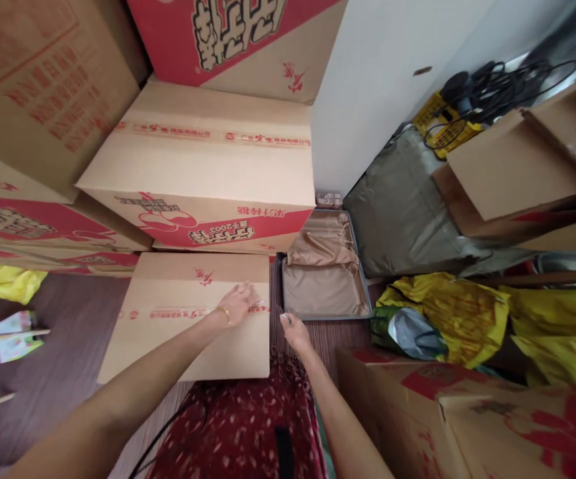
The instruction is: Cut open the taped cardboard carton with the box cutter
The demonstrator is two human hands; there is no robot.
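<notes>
A closed cardboard carton (pixel 168 346) lies low in front of me, its top seam covered by clear tape with red print. Near the right end of that tape, my left hand (pixel 238 303) rests on the carton top with its fingers stretched out. A shiny, wrinkled bit of tape (pixel 257 303) shows by its fingertips. Just beyond the carton's right edge, my right hand (pixel 294 330) is closed in a pinch. A thin dark bit shows at its fingertips, too small to name.
Large printed cartons (pixel 208 159) are stacked behind and left. An open suitcase (pixel 325 289) with brown lining lies right of the carton. Yellow bags (pixel 447 319) and another carton (pixel 392 399) stand further right. Cables (pixel 497 93) fill a yellow basket (pixel 428 116). Sticks (pixel 8 336) lie at left.
</notes>
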